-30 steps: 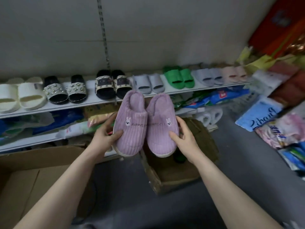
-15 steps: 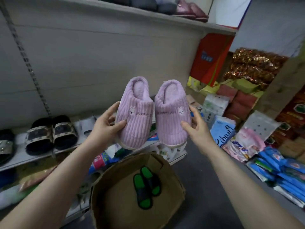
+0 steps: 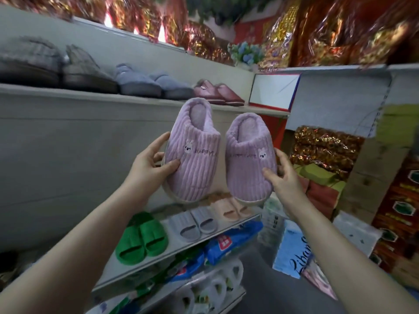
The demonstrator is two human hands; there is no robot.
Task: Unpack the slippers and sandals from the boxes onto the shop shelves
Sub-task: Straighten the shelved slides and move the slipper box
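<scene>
Since the earlier frame, view has tilted up: cardboard box with the green pair is out of sight, upper shelf (image 3: 145,102) now fully in frame, and both purple slippers are raised to just below its edge.

Room: narrow shop aisle, grey back wall (image 3: 68,159), foil-wrapped red and gold goods (image 3: 317,30) stacked along the top and right.

Upper shelf: 3 pairs, namely grey slippers (image 3: 56,66), blue slippers (image 3: 147,83), dark red slippers (image 3: 217,92). Grey pair blurred and cut off at left.

Lower shelf (image 3: 172,251): 3 pairs, namely green sandals (image 3: 140,239), grey sandals (image 3: 195,225), pink sandals (image 3: 229,207). Pink pair partly hidden behind the held slippers. Packaged goods underneath too blurred to identify.

Held: 2 slippers, toes down, openings up, apart from each other. Left hand (image 3: 150,166) clamped on left purple slipper (image 3: 192,150), thumb across the front, fingers behind. Right hand (image 3: 282,175) clamped on right purple slipper (image 3: 249,157) the same way. Small animal face on each; stitched lettering unreadable.
</scene>
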